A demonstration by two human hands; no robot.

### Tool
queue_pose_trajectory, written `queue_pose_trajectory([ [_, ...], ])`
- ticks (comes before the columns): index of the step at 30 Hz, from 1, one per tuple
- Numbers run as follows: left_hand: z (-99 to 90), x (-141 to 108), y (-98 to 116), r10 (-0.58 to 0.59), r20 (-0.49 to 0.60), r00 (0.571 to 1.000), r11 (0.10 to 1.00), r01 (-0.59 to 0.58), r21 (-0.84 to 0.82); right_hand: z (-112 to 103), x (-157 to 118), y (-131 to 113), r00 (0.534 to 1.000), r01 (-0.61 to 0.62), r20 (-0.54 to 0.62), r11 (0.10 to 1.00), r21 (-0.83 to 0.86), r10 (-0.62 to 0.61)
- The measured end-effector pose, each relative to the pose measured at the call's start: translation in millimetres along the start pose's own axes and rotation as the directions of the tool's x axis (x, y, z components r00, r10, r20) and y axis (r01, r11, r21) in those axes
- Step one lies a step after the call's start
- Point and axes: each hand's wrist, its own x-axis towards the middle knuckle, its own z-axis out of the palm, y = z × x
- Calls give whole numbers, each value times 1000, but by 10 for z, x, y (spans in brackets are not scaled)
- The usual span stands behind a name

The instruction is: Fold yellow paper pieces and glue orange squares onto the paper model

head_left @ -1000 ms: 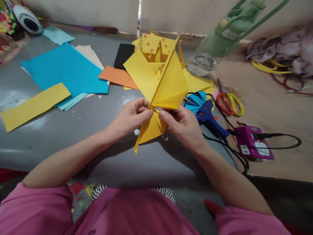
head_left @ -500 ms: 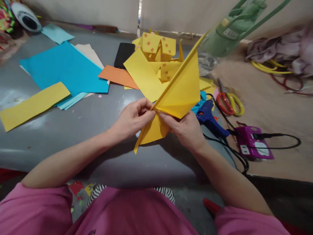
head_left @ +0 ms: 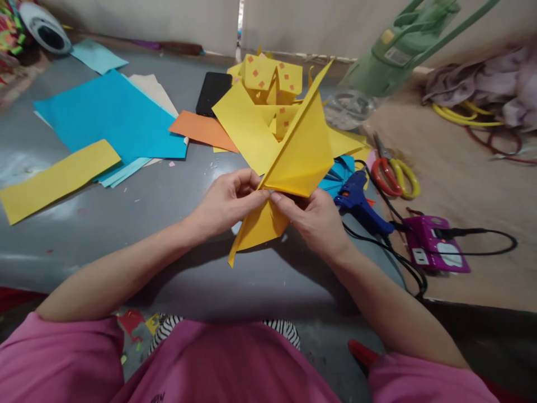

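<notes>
A folded yellow paper (head_left: 300,154) is held above the grey table, pinched in at its middle, with a wide part rising to the upper right and a smaller part hanging below. My left hand (head_left: 232,198) grips it at the narrow middle between thumb and fingers. Right beside it, my right hand (head_left: 316,218) pinches the same spot, the two thumb tips almost touching. The fingers of my right hand are partly hidden behind the paper. Behind it stands a yellow paper piece with orange diamonds (head_left: 258,73).
Blue sheets (head_left: 113,123), a yellow strip (head_left: 59,179), an orange strip (head_left: 203,130) and a black phone (head_left: 213,94) lie on the grey table (head_left: 168,184). To the right are a blue glue gun (head_left: 363,207), scissors (head_left: 405,179), a purple power box (head_left: 436,246) and black cables.
The upper part of the yellow paper has swung left and narrowed, showing more of the blue paper by the glue gun. My right hand has shifted slightly left; both hands keep their hold.
</notes>
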Motion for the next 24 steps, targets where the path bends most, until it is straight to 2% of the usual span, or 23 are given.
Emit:
queue_pose_trajectory([
  [4,-32,23,13,-8,-8,1000,1000,8,-20,-53,6,-33,1000,-23,10,999,-31,23],
  [8,-175,110,58,-126,15,992,991,127,-48,-191,62,-69,991,-79,100,994,-74,86],
  [10,-289,163,74,-175,73,982,985,174,8,-258,107,-61,993,-65,92,994,-88,73],
  [14,-505,254,68,-226,212,951,954,173,243,-338,183,-26,997,37,-54,959,-279,-54],
  [17,-593,297,54,-213,202,956,917,123,380,-356,207,-16,960,120,-180,896,-427,-214],
  [19,-609,310,59,-199,162,967,904,117,411,-350,204,-17,935,171,-197,860,-481,-296],
  [21,-599,310,80,-199,113,973,910,141,390,-331,187,-24,919,261,-113,798,-544,-377],
  [24,-547,284,130,-222,65,973,952,202,229,-278,141,-47,873,449,127,676,-584,-470],
])
